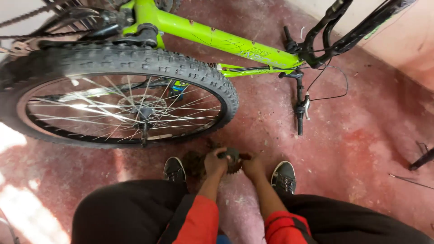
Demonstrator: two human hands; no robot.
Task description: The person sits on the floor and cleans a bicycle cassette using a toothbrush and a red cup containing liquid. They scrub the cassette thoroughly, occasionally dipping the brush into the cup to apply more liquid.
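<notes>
light: even, moderately bright | glare: blown-out white patches on red floor (361,135) at left edge, glints on wheel spokes (99,108) | distortion: wide-angle bowing at edges | blur: soft at hands, tyre (135,61) sharp

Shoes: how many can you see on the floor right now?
2: a dark shoe beside the left hand, and another dark shoe beside the right hand.

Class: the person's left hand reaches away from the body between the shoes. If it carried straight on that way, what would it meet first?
Probably the bicycle wheel lying ahead. The left hand already grips the dark toothed part, with red floor between; depth is hard to judge.
</notes>
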